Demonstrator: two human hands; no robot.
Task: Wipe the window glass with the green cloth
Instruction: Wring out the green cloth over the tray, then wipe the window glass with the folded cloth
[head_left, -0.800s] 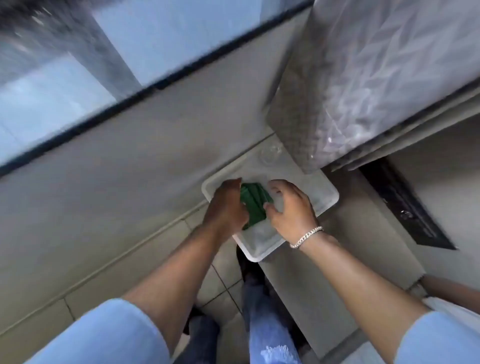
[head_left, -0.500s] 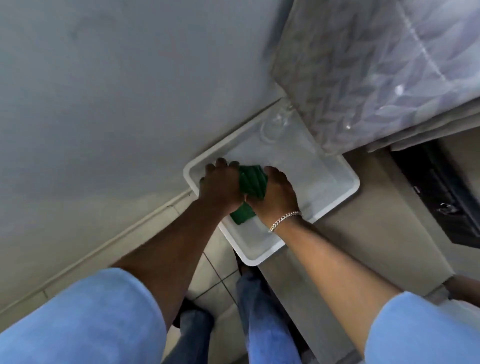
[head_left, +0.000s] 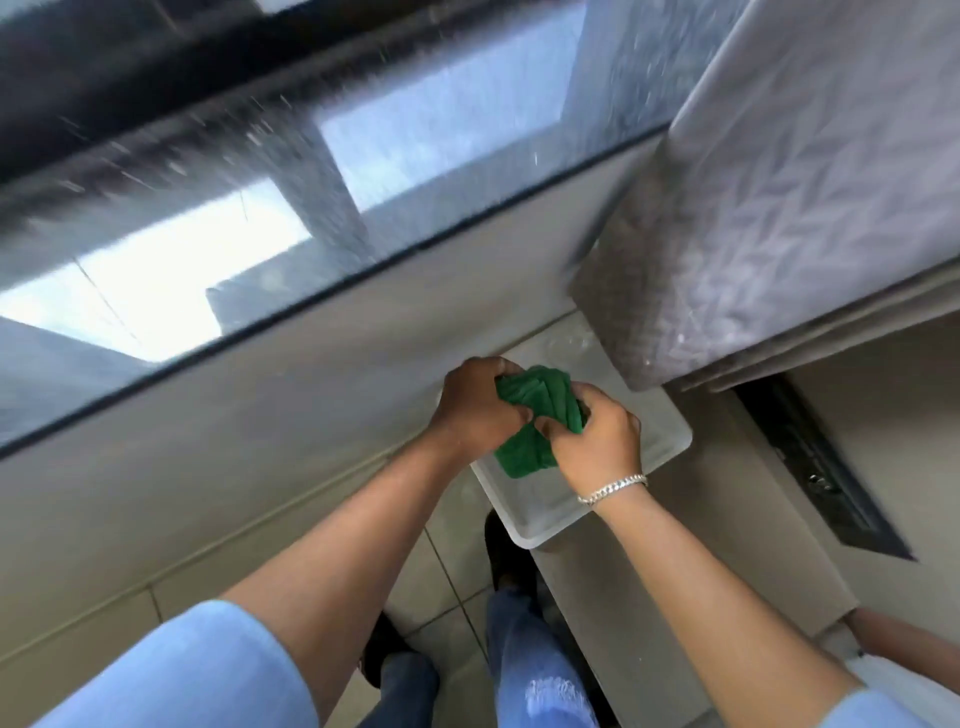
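The green cloth (head_left: 540, 402) is bunched and twisted between both hands, above a white plastic basin (head_left: 670, 441). My left hand (head_left: 475, 408) grips its left end. My right hand (head_left: 597, 441), with a silver bracelet at the wrist, grips the right end, and a tail of cloth hangs down between them. The window glass (head_left: 249, 208) runs across the upper left, streaked and speckled, with a dark frame along its lower edge.
A grey patterned curtain (head_left: 779, 182) hangs at the upper right, just over the basin's far corner. The basin rests on a beige ledge (head_left: 691, 561). A dark floor vent (head_left: 815, 467) lies to the right. Tiled floor and my legs are below.
Both hands have lifted the cloth out of the basin and twisted it tighter. The view has tilted up, bringing the window glass back into sight.
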